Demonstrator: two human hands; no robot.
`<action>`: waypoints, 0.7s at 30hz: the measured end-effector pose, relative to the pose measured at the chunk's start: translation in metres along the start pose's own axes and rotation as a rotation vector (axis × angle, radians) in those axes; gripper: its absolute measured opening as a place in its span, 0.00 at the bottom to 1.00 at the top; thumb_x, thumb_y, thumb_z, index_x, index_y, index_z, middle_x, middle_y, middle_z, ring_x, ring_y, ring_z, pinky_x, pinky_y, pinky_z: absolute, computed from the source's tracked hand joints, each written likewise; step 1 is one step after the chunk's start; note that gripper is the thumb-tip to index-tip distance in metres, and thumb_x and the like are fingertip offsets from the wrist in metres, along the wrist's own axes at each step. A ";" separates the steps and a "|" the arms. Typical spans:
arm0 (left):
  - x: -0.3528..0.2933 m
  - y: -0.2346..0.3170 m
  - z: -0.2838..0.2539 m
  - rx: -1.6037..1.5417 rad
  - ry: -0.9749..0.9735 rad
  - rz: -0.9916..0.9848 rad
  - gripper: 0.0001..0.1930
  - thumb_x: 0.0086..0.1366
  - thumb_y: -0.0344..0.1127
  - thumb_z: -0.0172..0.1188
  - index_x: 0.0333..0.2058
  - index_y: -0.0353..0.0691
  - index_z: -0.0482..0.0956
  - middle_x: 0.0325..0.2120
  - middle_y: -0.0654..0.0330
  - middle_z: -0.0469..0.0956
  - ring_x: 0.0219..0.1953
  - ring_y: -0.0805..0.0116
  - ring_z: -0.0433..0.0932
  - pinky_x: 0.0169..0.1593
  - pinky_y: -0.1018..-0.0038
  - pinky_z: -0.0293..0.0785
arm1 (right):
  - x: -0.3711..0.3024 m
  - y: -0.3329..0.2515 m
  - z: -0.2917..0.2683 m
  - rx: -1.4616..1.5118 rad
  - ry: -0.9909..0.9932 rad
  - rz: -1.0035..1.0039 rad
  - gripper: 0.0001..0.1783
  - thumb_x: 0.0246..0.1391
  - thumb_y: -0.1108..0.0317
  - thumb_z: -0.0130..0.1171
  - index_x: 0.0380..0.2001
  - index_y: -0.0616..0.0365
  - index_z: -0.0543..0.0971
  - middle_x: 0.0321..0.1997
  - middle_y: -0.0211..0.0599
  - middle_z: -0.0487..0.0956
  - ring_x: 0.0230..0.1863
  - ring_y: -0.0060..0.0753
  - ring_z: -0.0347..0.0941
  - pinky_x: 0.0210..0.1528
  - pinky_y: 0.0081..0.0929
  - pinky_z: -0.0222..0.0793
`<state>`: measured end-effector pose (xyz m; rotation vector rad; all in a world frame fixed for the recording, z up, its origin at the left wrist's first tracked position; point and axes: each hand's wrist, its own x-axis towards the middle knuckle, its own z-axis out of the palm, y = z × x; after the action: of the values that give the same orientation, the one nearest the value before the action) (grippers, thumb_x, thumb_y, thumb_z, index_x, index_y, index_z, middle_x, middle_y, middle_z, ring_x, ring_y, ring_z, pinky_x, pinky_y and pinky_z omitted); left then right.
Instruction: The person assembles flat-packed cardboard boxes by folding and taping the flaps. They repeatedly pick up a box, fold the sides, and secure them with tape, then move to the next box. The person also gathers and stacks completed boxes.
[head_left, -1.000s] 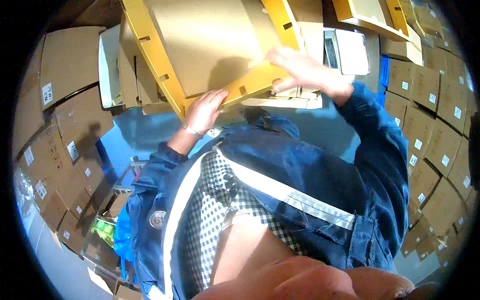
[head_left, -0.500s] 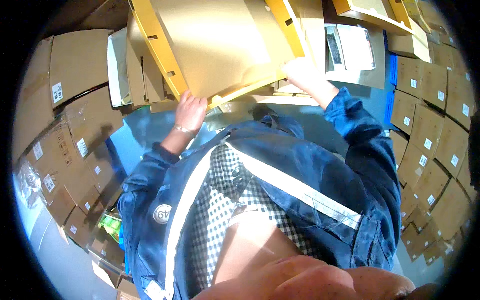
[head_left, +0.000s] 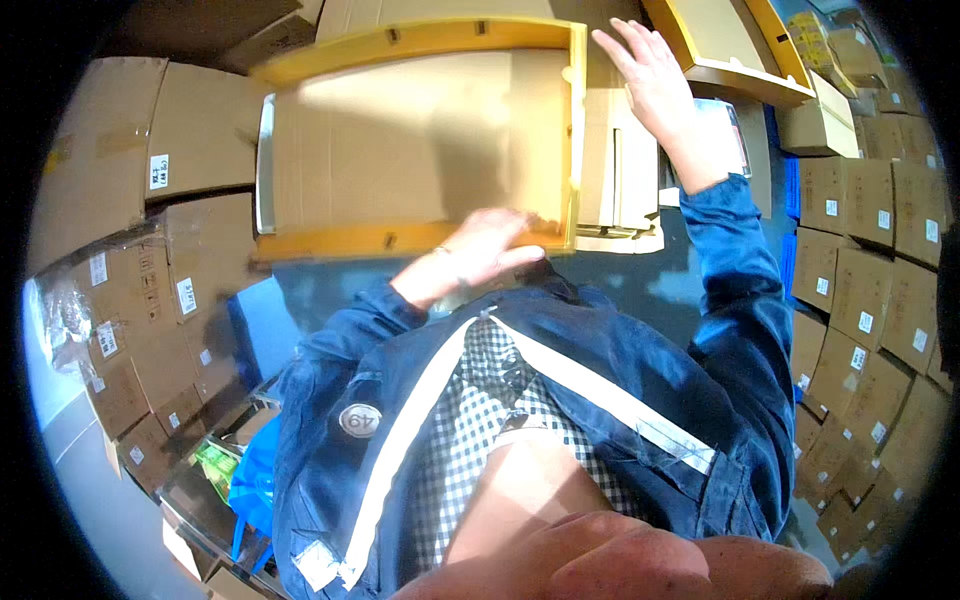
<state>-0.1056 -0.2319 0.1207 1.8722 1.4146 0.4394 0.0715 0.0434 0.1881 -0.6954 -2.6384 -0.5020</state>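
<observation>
A shallow cardboard box (head_left: 390,150) with yellow walls lies in front of me, its plain brown bottom facing up inside the rim. My left hand (head_left: 470,250) is at its near wall, close to the right corner. The fingers reach over the wall to the inner side and the thumb stays on the near side. Beyond the box's right wall, my right hand (head_left: 655,85) is raised with its fingers stretched and holds nothing. The left end of the yellow box is smeared by motion.
A second yellow-walled box (head_left: 735,50) stands at the far right. Flat cardboard (head_left: 610,160) lies beside the first box, with a partly hidden white device (head_left: 722,125) farther right. Stacked cartons rise at left (head_left: 205,130) and right (head_left: 870,280). A blue bag (head_left: 258,470) sits low left.
The yellow box has turned and now lies lengthwise across in front of me. My right hand has let go of it and moved away and up. My left hand has shifted right along its near side.
</observation>
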 end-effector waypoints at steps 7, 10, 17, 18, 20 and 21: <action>-0.104 -0.052 0.005 0.284 -0.235 -0.251 0.42 0.52 0.42 0.66 0.63 0.37 0.57 0.53 0.45 0.70 0.56 0.46 0.69 0.54 0.56 0.72 | -0.080 -0.154 -0.046 0.743 -0.546 -0.241 0.39 0.39 0.55 0.72 0.56 0.51 0.71 0.57 0.42 0.72 0.61 0.43 0.66 0.66 0.47 0.55; -0.093 -0.038 0.028 0.287 -0.135 -0.341 0.31 0.55 0.34 0.58 0.58 0.35 0.61 0.50 0.44 0.72 0.45 0.44 0.76 0.45 0.56 0.77 | -0.097 -0.184 -0.014 0.532 -0.462 -0.262 0.26 0.48 0.66 0.61 0.53 0.49 0.73 0.54 0.39 0.72 0.62 0.41 0.64 0.66 0.49 0.53; 0.028 -0.057 -0.025 -0.185 0.260 -0.313 0.25 0.59 0.46 0.62 0.49 0.34 0.73 0.41 0.45 0.78 0.45 0.46 0.77 0.50 0.60 0.73 | -0.039 -0.174 -0.017 0.426 -0.251 -0.194 0.29 0.47 0.72 0.55 0.56 0.59 0.70 0.55 0.42 0.72 0.63 0.39 0.63 0.67 0.43 0.52; 0.024 -0.086 -0.022 -0.375 0.320 -0.229 0.27 0.59 0.49 0.63 0.50 0.35 0.74 0.45 0.46 0.78 0.47 0.46 0.76 0.52 0.61 0.72 | -0.040 -0.177 -0.014 0.432 -0.239 -0.188 0.28 0.48 0.71 0.55 0.56 0.59 0.70 0.52 0.41 0.73 0.62 0.39 0.63 0.66 0.41 0.53; -0.014 -0.124 -0.043 0.140 0.586 -0.343 0.30 0.57 0.50 0.64 0.53 0.37 0.74 0.51 0.47 0.75 0.53 0.48 0.72 0.58 0.59 0.67 | -0.041 -0.176 -0.009 0.325 -0.235 -0.245 0.29 0.48 0.71 0.55 0.57 0.55 0.69 0.50 0.39 0.74 0.60 0.40 0.66 0.66 0.42 0.55; -0.031 -0.126 -0.084 0.400 0.564 -0.444 0.32 0.56 0.51 0.64 0.55 0.37 0.71 0.54 0.44 0.71 0.57 0.46 0.69 0.60 0.57 0.64 | -0.049 -0.177 -0.004 0.372 -0.255 -0.262 0.27 0.48 0.71 0.56 0.55 0.54 0.72 0.51 0.39 0.74 0.60 0.40 0.66 0.67 0.44 0.53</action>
<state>-0.2565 -0.2165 0.0899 1.7164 2.3802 0.5089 0.0194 -0.1219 0.1280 -0.3163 -2.9631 0.0220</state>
